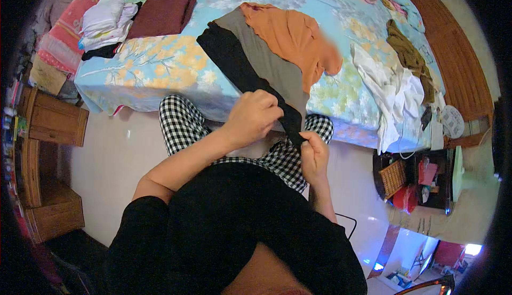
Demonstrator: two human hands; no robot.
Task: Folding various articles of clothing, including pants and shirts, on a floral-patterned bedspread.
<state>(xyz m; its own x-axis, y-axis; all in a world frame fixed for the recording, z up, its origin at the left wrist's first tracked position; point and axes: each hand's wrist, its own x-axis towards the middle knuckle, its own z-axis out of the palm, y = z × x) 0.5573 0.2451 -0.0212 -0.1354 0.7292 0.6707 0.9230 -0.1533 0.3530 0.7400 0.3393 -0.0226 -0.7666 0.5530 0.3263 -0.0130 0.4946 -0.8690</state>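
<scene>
A color-block garment in black, grey and orange point(266, 49) lies across the near edge of the bed, its close end hanging over my lap. My left hand point(255, 114) is closed on the garment's black edge. Slightly lower and to the right, my right hand point(313, 156) pinches the narrow black end between thumb and fingers. Between the two hands the black strip looks fairly taut. The orange part is bunched at the far right, and the grey band runs down the middle.
The bed has a blue floral sheet point(154, 60). At its left lie a folded maroon cloth point(162, 15) and a pile of white clothes point(106, 20). White garments point(386, 92) and a brown one point(408, 49) lie at the right. A wooden cabinet point(56, 119) stands left.
</scene>
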